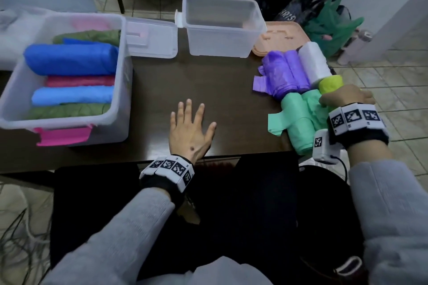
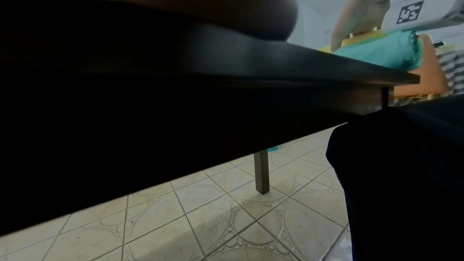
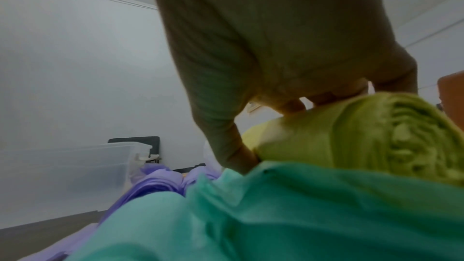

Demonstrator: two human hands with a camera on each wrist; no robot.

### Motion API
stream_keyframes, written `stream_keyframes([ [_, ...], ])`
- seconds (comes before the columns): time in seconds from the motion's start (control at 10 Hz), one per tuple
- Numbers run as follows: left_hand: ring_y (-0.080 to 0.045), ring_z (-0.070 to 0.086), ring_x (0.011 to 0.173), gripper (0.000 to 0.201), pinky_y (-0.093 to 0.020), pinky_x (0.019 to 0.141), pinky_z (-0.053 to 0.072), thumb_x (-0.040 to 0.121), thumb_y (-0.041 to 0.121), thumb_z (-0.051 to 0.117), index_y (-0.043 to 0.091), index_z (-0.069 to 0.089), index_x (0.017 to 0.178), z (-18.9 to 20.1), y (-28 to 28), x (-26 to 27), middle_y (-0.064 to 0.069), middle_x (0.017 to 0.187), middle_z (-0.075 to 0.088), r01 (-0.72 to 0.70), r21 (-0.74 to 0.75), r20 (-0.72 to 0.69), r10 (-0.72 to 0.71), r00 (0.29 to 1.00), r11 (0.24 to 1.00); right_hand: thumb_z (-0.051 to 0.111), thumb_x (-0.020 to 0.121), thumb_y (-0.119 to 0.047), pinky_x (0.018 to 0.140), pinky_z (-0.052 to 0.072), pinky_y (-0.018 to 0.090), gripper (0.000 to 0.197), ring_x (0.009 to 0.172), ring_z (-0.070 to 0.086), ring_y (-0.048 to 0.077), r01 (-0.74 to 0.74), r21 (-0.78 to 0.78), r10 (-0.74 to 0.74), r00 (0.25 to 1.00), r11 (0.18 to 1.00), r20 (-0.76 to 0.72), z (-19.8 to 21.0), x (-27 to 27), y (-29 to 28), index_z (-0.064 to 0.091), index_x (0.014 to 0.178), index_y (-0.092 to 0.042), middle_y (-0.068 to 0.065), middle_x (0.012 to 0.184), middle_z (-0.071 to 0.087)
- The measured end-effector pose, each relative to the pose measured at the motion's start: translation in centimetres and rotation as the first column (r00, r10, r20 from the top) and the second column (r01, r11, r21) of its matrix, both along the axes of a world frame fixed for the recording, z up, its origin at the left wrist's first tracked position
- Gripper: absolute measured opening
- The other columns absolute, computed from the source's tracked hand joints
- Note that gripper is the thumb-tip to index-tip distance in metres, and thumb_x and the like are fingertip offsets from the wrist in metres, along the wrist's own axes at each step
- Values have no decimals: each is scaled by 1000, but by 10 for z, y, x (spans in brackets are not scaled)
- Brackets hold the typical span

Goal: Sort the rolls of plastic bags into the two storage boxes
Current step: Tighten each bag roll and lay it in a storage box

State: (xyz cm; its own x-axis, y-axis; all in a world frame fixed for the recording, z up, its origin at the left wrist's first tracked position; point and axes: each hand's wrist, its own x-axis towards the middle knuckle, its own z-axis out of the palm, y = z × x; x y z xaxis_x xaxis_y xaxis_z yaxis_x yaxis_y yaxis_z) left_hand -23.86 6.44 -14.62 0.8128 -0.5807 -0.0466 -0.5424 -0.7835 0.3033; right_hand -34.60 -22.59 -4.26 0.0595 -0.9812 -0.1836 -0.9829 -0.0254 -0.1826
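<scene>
A large clear storage box (image 1: 120, 30) at the left holds blue, pink and olive rolls. A smaller clear box (image 1: 222, 46) stands empty at the back centre. At the table's right edge lies a pile of rolls: purple (image 1: 282, 74), white (image 1: 313, 61), mint green (image 1: 298, 122) and yellow-green (image 1: 330, 83). My right hand (image 1: 345, 97) curls its fingers over the yellow-green roll (image 3: 351, 138), above the mint green roll (image 3: 251, 215). My left hand (image 1: 190, 127) lies flat on the dark table (image 1: 162, 90), fingers spread, holding nothing.
A clear lid (image 1: 150, 39) lies between the boxes and a peach lid (image 1: 278, 37) behind the pile. Bags (image 1: 324, 18) sit on the tiled floor at the back right. The table's near edge (image 2: 326, 74) runs close to my lap.
</scene>
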Motion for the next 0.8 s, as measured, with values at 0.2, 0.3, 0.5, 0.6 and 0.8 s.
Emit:
stream_keyframes([
  [0.2, -23, -7, 147, 63, -40, 118, -4, 96, 56, 21, 26, 11, 151, -1, 0, 0, -8, 159, -1, 3, 6, 11, -3, 1000, 1000, 75, 71, -27, 102, 39, 46, 65, 122, 45, 38, -83, -4, 83, 996, 997, 32, 1, -2, 0, 50, 123, 3, 22, 128, 51],
  [0.3, -23, -7, 146, 63, -40, 118, -4, 96, 56, 20, 26, 10, 151, -2, 0, 1, -8, 159, -2, 5, 13, 14, -6, 1000, 1000, 74, 73, -28, 101, 39, 44, 60, 120, 45, 39, -97, -10, 98, 995, 995, 13, 3, -2, 4, 52, 120, 2, 23, 127, 51],
  [0.5, -22, -8, 146, 63, -39, 118, -5, 96, 56, 21, 27, 11, 151, -4, 0, 1, -7, 159, -2, 1, -1, 15, -1, 1000, 1000, 70, 80, -31, 102, 36, 45, 63, 124, 39, 41, -116, -37, 119, 988, 993, 102, 13, 7, 15, 45, 127, 3, 27, 138, 32],
  [0.6, -22, -8, 146, 64, -39, 117, -6, 96, 57, 20, 27, 10, 151, -5, 0, 2, -7, 159, -3, 3, 2, 13, -3, 1000, 1000, 75, 76, -27, 101, 39, 49, 71, 121, 43, 45, -248, -109, 261, 957, 963, 128, 21, 25, 36, 41, 130, 4, 26, 139, 27],
  [0.8, -22, -9, 146, 64, -39, 118, -6, 96, 57, 21, 27, 10, 151, -7, -1, 2, -7, 159, -3, 1, -11, 1, -1, 1000, 1000, 67, 78, -23, 93, 39, 45, 61, 121, 43, 41, -551, -155, 571, 802, 820, 172, 15, 71, 102, 37, 127, -1, 22, 128, 48],
])
